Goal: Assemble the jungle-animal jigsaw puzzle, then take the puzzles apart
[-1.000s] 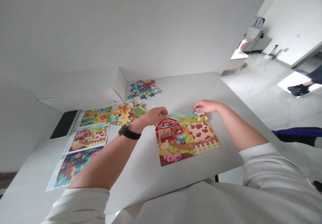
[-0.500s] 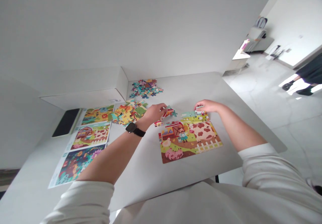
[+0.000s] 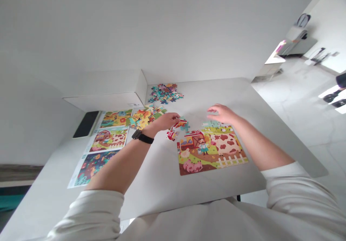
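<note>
The partly assembled farm jigsaw puzzle [image 3: 213,149], with a barn, a cow, a pig and a white fence, lies flat on the table. My left hand [image 3: 169,121], wearing a black watch, is at its upper left, fingertips pinched at the edge of a red-and-teal puzzle piece [image 3: 183,125]. Just below sits a loose red barn piece [image 3: 171,135]. Above the puzzle's top edge, my right hand [image 3: 222,113] hovers with thumb and fingers apart, holding nothing. Pale blue sky pieces [image 3: 210,124] lie under it along that edge.
Yellow-green loose pieces [image 3: 146,116] are heaped left of my left hand; a multicoloured pile [image 3: 166,93] lies farther back. Three picture sheets [image 3: 109,139], a dark phone-like slab [image 3: 85,124] and a white box [image 3: 108,100] occupy the left. Behind the table rises a wall.
My right hand has lifted off the puzzle's top edge and its fingers have parted. My left hand and the red-and-teal piece have shifted slightly left relative to the puzzle. The view has turned left.
</note>
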Demonstrator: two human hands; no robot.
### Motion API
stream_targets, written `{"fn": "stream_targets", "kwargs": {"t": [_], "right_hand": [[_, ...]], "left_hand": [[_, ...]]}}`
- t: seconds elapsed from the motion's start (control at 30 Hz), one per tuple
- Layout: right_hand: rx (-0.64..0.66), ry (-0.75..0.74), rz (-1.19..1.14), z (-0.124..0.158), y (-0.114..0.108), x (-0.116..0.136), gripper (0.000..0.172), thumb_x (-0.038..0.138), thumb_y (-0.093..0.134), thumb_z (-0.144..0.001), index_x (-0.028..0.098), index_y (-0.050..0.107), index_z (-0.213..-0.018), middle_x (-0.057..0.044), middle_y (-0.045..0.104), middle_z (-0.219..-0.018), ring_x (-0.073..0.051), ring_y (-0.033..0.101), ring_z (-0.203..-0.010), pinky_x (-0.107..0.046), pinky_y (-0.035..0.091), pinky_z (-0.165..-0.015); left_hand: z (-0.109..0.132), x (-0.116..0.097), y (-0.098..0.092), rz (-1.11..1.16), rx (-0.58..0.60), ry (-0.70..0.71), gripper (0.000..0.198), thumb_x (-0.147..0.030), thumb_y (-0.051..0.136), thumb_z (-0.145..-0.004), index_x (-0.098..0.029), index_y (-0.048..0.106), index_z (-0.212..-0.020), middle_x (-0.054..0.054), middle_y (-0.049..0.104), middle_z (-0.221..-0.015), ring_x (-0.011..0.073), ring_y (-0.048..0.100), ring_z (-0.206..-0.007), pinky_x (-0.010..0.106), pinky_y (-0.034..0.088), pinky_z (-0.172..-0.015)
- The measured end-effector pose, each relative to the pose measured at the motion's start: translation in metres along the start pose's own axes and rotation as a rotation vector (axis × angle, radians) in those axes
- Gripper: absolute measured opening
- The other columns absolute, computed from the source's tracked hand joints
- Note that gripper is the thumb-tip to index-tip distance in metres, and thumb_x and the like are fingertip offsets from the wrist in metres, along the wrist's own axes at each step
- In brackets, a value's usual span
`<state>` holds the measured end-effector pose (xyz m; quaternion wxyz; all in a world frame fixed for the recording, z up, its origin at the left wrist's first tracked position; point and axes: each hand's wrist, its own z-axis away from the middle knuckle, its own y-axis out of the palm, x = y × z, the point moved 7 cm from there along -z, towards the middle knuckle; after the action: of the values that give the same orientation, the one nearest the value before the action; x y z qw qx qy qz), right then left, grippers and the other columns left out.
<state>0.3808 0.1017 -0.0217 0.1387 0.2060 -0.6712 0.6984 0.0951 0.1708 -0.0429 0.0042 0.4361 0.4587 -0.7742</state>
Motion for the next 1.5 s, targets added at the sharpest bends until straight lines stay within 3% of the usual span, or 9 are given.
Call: {"fn": "stream_targets", "kwargs": {"t": [0.17, 0.3, 0.47, 0.63, 0.77, 0.93, 1.07, 1.3, 1.5], "right_hand": [[0.216, -0.161, -0.268, -0.005, 0.056, 0.084, 0.049, 0.047, 0.082, -0.089, 0.025, 0.073, -0.132, -0.006, 0.081, -0.12, -0.024, 0.074, -0.105, -0.031, 0.055, -0.091], [0.012, -0.167, -0.151, -0.006, 0.058, 0.098, 0.024, 0.034, 0.062, -0.103, 0.021, 0.08, -0.113, -0.004, 0.081, -0.098, -0.02, 0.071, -0.087, -0.029, 0.052, -0.081], [-0.24, -0.216, 0.143, -0.001, 0.042, 0.095, 0.039, 0.014, 0.05, -0.104, 0.02, 0.077, -0.132, -0.012, 0.076, -0.128, -0.025, 0.071, -0.111, -0.035, 0.052, -0.098], [-0.112, -0.124, 0.345, -0.007, 0.049, 0.072, 0.049, 0.01, 0.059, -0.096, 0.017, 0.071, -0.143, -0.019, 0.068, -0.141, -0.035, 0.066, -0.125, -0.047, 0.053, -0.107], [-0.034, -0.189, 0.119, -0.012, 0.053, 0.072, 0.054, 0.008, 0.065, -0.09, 0.02, 0.071, -0.142, -0.016, 0.064, -0.152, -0.033, 0.059, -0.141, -0.047, 0.046, -0.119], [0.013, -0.078, -0.272, -0.024, 0.056, 0.072, 0.034, 0.026, 0.067, -0.096, 0.023, 0.076, -0.129, -0.006, 0.081, -0.107, -0.021, 0.074, -0.096, -0.034, 0.055, -0.09], [0.009, -0.056, -0.35, -0.029, 0.061, 0.073, 0.02, 0.029, 0.071, -0.093, 0.022, 0.078, -0.11, 0.0, 0.075, -0.084, -0.017, 0.067, -0.076, -0.029, 0.048, -0.074], [-0.044, 0.081, -0.245, -0.033, 0.058, 0.061, 0.015, 0.022, 0.072, -0.092, 0.021, 0.078, -0.105, -0.002, 0.078, -0.087, -0.017, 0.068, -0.078, -0.027, 0.047, -0.072], [-0.047, 0.065, -0.002, -0.035, 0.049, 0.06, 0.026, 0.021, 0.075, -0.093, 0.02, 0.078, -0.119, -0.011, 0.079, -0.117, -0.023, 0.073, -0.101, -0.034, 0.054, -0.092]], "left_hand": [[0.005, -0.017, 0.0, 0.218, -0.01, 0.165, 0.043, -0.057, 0.058, -0.096, -0.018, 0.072, -0.105, 0.004, 0.074, -0.089, 0.0149, 0.063, -0.075, 0.026, 0.05, -0.068], [0.007, -0.007, -0.004, 0.357, -0.138, 0.144, 0.041, -0.056, 0.068, -0.093, -0.018, 0.07, -0.107, 0.005, 0.074, -0.089, 0.0161, 0.065, -0.077, 0.026, 0.05, -0.066], [0.007, 0.004, -0.001, 0.364, -0.241, 0.053, 0.029, -0.047, 0.073, -0.09, -0.019, 0.067, -0.096, 0.002, 0.071, -0.079, 0.014, 0.062, -0.069, 0.024, 0.043, -0.059], [0.006, 0.003, 0.003, 0.194, -0.279, -0.044, 0.023, -0.04, 0.068, -0.093, -0.018, 0.074, -0.099, -0.002, 0.064, -0.069, 0.0126, 0.053, -0.061, 0.026, 0.037, -0.058], [0.001, -0.001, 0.01, 0.161, -0.237, -0.019, 0.027, -0.037, 0.07, -0.09, -0.018, 0.08, -0.106, 0.002, 0.074, -0.083, 0.0147, 0.061, -0.072, 0.026, 0.044, -0.066], [-0.004, 0.0, 0.021, 0.296, -0.106, 0.025, 0.046, -0.033, 0.074, -0.085, -0.02, 0.076, -0.129, 0.004, 0.079, -0.096, 0.0148, 0.066, -0.074, 0.025, 0.048, -0.065], [-0.004, 0.009, 0.017, 0.302, -0.189, -0.052, 0.04, -0.028, 0.078, -0.081, -0.019, 0.076, -0.12, 0.003, 0.078, -0.085, 0.0153, 0.067, -0.07, 0.025, 0.049, -0.062], [-0.008, 0.006, 0.019, 0.398, -0.178, 0.012, 0.021, -0.023, 0.082, -0.079, -0.018, 0.072, -0.097, 0.002, 0.075, -0.082, 0.0151, 0.07, -0.074, 0.026, 0.054, -0.069], [-0.009, -0.007, 0.008, -0.053, -0.266, 0.025, 0.02, -0.021, 0.074, -0.089, -0.019, 0.075, -0.109, 0.007, 0.078, -0.103, 0.0228, 0.073, -0.097, 0.035, 0.057, -0.091]]}}
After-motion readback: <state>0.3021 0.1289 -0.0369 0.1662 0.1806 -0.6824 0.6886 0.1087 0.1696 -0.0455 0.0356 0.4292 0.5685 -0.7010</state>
